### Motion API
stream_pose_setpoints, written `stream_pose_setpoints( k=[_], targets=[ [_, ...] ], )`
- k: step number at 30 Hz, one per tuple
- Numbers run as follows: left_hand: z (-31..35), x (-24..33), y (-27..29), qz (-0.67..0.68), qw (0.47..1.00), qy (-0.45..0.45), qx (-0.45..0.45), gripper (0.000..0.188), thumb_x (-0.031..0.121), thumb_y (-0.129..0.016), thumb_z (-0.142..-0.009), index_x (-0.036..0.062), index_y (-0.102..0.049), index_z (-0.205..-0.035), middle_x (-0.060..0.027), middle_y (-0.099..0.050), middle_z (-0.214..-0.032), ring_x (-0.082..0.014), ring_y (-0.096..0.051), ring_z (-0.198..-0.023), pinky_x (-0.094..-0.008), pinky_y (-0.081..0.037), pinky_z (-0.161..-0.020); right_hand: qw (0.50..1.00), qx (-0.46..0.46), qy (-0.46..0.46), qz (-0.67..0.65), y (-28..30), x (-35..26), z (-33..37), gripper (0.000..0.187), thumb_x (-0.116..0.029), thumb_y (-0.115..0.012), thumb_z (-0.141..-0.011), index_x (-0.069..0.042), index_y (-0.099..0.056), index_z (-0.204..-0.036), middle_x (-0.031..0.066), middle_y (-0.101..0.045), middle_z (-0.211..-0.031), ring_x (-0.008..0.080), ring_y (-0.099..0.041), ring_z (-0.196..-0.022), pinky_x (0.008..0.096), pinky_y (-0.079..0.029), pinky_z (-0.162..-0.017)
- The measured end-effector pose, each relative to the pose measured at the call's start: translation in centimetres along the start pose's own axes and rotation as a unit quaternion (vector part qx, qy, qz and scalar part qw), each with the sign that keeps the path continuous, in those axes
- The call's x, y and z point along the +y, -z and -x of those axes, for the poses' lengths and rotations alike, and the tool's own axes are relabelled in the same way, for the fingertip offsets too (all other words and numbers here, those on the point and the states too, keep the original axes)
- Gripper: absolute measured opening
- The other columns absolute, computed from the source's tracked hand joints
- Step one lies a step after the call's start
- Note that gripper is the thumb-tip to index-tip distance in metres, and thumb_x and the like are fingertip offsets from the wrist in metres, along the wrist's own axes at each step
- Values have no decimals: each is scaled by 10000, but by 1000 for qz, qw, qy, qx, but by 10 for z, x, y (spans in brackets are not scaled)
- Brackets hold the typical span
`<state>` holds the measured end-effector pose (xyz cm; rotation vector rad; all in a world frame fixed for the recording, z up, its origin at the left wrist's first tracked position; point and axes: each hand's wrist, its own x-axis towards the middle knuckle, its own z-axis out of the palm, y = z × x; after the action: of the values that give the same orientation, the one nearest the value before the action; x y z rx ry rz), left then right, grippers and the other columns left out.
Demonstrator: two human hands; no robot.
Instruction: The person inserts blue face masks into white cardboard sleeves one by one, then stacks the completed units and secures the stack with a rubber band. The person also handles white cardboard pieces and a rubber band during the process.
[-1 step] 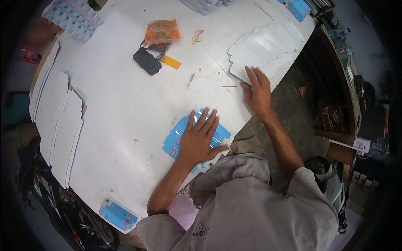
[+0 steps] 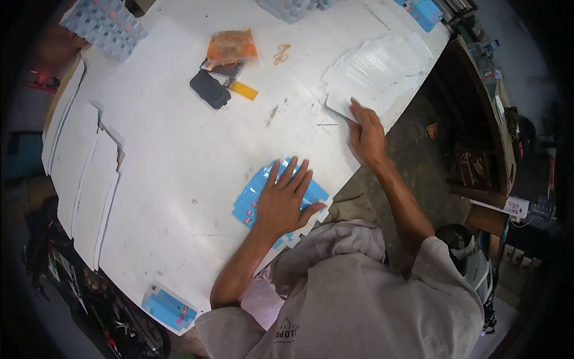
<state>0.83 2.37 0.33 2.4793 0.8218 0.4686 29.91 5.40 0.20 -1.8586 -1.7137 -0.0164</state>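
Observation:
My left hand (image 2: 278,206) lies flat with spread fingers on a blue printed carton blank (image 2: 244,202) near the table's front edge. White notched tabs of that blank stick out below the palm. At the right, my right hand (image 2: 368,137) pinches the near corner of the top sheet on a stack of white die-cut card blanks (image 2: 376,69). The corner bends up a little between thumb and fingers. How many sheets it holds cannot be seen.
A dark grey case (image 2: 209,90), a yellow lighter (image 2: 244,90), an orange packet (image 2: 232,46) and rubber bands (image 2: 281,54) lie mid-table. White card sheets (image 2: 84,173) line the left edge. Another blue blank (image 2: 168,308) lies front left. Grey stacked pieces (image 2: 104,29) stand at the far left.
My right hand's fingers have closed on the white stack's near corner, and the top sheet has bent and shifted slightly left. My left hand stays on the blue blank.

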Motion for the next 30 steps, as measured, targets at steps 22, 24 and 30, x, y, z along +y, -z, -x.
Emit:
stream_pose_setpoints(
  k=[22,24,30],
  targets=[
    [-10,-6,-13,46,999,9,-1,471,298,-593,-1006,2,-644,-1369,-214,-566,-1506,-412,-419,-1490,-586,-299,-1226,980,-113,-47,-154,1,-19,29,443,-3,-660,-918,-48,-633,-1358,199,-638,-1037,382,-617,-918,465,-500,-807],
    [-9,-2,-10,24,1000,9,9,485,271,-567,-1007,25,-617,-1422,-210,-532,-1542,-406,-420,-1489,-568,-303,-1229,988,-93,74,-95,4,-47,26,425,-5,-638,-938,-40,-626,-1362,192,-637,-931,357,-613,-833,462,-501,-763],
    [-14,6,1,-88,996,19,-8,610,264,-558,-986,56,-479,-1554,-197,-390,-1653,-380,-344,-1542,-572,-271,-1247,885,-325,-193,-271,34,-94,33,333,-60,-623,-963,32,-606,-1284,283,-637,-793,434,-689,-795,568,-509,-726]
  ],
)
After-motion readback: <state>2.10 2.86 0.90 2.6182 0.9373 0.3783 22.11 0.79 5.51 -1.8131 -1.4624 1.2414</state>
